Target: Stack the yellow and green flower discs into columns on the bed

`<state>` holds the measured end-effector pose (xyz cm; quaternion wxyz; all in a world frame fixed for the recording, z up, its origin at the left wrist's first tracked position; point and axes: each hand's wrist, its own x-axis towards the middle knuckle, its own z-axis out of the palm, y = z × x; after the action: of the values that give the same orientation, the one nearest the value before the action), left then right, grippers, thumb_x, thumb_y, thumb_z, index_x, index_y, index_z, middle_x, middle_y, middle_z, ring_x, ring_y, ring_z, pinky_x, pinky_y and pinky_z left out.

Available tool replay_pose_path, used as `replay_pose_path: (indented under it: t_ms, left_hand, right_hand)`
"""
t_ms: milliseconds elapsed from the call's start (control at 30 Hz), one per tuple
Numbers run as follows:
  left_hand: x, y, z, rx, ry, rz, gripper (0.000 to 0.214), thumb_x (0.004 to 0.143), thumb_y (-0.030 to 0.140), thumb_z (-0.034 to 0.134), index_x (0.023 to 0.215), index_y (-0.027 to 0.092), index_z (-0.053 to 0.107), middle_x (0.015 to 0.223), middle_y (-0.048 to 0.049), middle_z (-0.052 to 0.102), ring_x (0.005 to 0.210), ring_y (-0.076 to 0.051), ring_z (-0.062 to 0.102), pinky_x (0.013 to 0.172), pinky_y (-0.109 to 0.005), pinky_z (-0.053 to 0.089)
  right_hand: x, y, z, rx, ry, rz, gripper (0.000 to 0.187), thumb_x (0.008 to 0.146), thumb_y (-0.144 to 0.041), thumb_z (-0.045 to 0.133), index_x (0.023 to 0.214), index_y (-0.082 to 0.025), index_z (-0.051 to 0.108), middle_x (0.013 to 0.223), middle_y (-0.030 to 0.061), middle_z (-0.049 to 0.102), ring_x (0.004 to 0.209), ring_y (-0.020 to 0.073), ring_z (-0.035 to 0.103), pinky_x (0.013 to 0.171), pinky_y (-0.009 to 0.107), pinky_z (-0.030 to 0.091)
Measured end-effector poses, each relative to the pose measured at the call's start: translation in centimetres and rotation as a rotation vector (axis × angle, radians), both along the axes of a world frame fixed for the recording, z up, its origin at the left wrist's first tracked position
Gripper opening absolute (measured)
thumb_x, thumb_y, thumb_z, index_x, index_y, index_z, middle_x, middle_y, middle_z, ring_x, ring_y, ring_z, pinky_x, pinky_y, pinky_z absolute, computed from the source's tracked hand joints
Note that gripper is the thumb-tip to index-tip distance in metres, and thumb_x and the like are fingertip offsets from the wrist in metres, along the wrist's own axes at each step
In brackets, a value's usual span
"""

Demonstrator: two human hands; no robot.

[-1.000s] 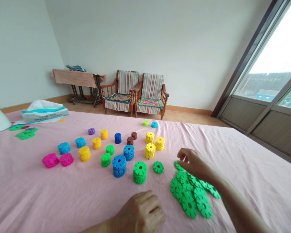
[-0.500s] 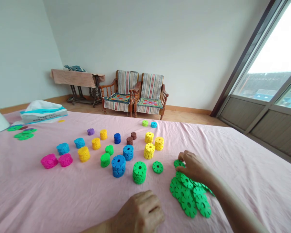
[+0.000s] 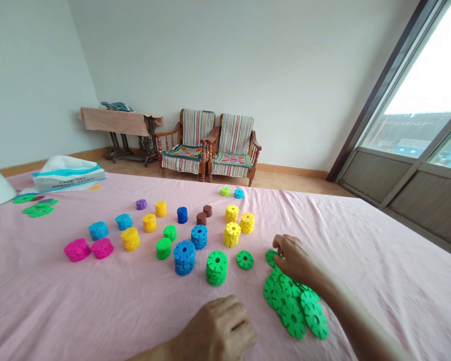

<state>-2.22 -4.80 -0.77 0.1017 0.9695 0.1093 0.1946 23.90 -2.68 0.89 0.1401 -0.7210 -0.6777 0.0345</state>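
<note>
My right hand (image 3: 295,258) has its thumb and fingers curled onto the edge of a green notched disc (image 3: 270,258), which lies partly hidden under the fingertips. Below that hand spreads a loose pile of green notched discs (image 3: 293,318), overlapping one another; my forearm covers part of it. My left hand (image 3: 220,328) rests closed on the cloth at the bottom centre, and nothing shows in its fingers. Between the hands and farther up are a low green stack (image 3: 245,259) and a taller green stack (image 3: 217,268) of the same discs.
Blue stacks (image 3: 184,258), yellow stacks (image 3: 232,234), pink stacks (image 3: 77,249) and other coloured stacks stand across the pink cloth (image 3: 135,311). A tissue pack (image 3: 69,175) and loose discs (image 3: 39,209) lie at the left. Two wooden chairs (image 3: 233,145) stand beyond.
My right hand has shifted slightly left, and the green disc at its fingertips has slid left with it. My left hand stays where it was.
</note>
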Motion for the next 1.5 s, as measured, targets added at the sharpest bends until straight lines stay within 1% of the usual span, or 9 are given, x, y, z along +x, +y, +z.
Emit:
replay_pose_path:
  t_ms: [100,200,300,467,667,900,1167,1367,1500]
  left_hand:
    - [0.0,0.0,0.2,-0.008,0.015,-0.008,0.015,0.087,0.023,0.065,0.079,0.018,0.054,0.082,0.0015,0.060,0.076,-0.014,0.051,0.069,-0.022,0.041]
    - [-0.1,0.0,0.4,0.003,0.027,-0.010,0.015,0.088,0.022,0.065,0.078,0.018,0.054,0.082,0.0014,0.060,0.076,-0.014,0.051,0.069,-0.022,0.041]
    - [0.0,0.0,0.5,0.014,0.031,-0.007,0.016,0.088,0.024,0.065,0.078,0.018,0.053,0.082,0.0011,0.060,0.076,-0.014,0.052,0.069,-0.023,0.042]
    - [0.0,-0.1,0.3,0.020,0.018,0.014,0.016,0.087,0.023,0.066,0.078,0.018,0.053,0.082,0.0014,0.060,0.076,-0.014,0.052,0.067,-0.022,0.041]
    - [0.0,0.1,0.3,0.036,0.051,0.002,0.016,0.088,0.023,0.065,0.078,0.019,0.052,0.082,0.0021,0.059,0.076,-0.013,0.051,0.068,-0.022,0.041]
    - [0.0,-0.2,0.6,0.013,0.034,0.000,0.016,0.088,0.023,0.065,0.078,0.018,0.053,0.082,0.0016,0.060,0.076,-0.013,0.051,0.068,-0.022,0.041]
    - [0.0,0.0,0.8,-0.009,0.027,0.012,0.017,0.085,0.018,0.068,0.077,0.017,0.054,0.081,0.0019,0.060,0.076,-0.014,0.051,0.068,-0.022,0.040]
    - [-0.1,-0.2,0.4,-0.003,0.047,0.008,0.019,0.081,0.017,0.072,0.078,0.017,0.054,0.081,0.0023,0.060,0.075,-0.014,0.051,0.068,-0.023,0.041]
    - [0.0,0.0,0.2,0.017,0.058,-0.002,0.015,0.084,0.018,0.069,0.078,0.017,0.055,0.082,0.0016,0.060,0.076,-0.014,0.052,0.067,-0.023,0.041]
  right_hand:
    - [-0.2,-0.3,0.3,-0.018,0.002,0.025,0.007,0.076,-0.020,0.057,0.082,-0.017,0.056,0.082,0.0076,0.063,0.077,0.0204,0.058,0.069,0.029,0.039]
    - [-0.6,-0.7,0.8,-0.048,-0.028,0.044,0.013,0.073,-0.026,0.063,0.082,-0.018,0.057,0.084,0.0081,0.062,0.080,0.0217,0.058,0.071,0.030,0.040]
    - [-1.0,-1.0,1.1,-0.064,-0.056,0.055,0.016,0.072,-0.026,0.064,0.084,-0.018,0.057,0.087,0.0092,0.061,0.083,0.0231,0.057,0.074,0.032,0.042]
    - [-1.8,-1.0,1.0,-0.076,-0.085,0.063,0.010,0.074,-0.020,0.055,0.083,-0.015,0.057,0.087,0.0120,0.060,0.084,0.0241,0.058,0.075,0.033,0.043]
    - [-2.1,-0.5,1.0,-0.018,-0.043,0.027,0.009,0.070,-0.019,0.055,0.078,-0.016,0.055,0.083,0.0099,0.059,0.081,0.0231,0.057,0.073,0.033,0.042]
    - [-2.8,-0.6,1.2,0.160,0.121,0.110,0.010,0.075,-0.021,0.055,0.084,-0.019,0.051,0.084,0.0048,0.057,0.078,0.0186,0.054,0.070,0.031,0.042]
    - [-4.9,-0.8,1.8,0.170,0.252,0.249,0.016,0.075,-0.016,0.054,0.087,-0.021,0.045,0.083,0.0018,0.053,0.078,0.0173,0.052,0.070,0.031,0.042]
    - [-5.9,-0.8,1.6,0.224,0.267,0.304,0.019,0.076,-0.014,0.056,0.093,-0.020,0.052,0.089,0.0039,0.055,0.084,0.0189,0.053,0.075,0.032,0.044]
    - [-6.1,-0.7,1.2,0.217,0.227,0.316,0.018,0.077,-0.015,0.059,0.093,-0.020,0.055,0.090,0.0047,0.058,0.087,0.0204,0.054,0.078,0.033,0.044]
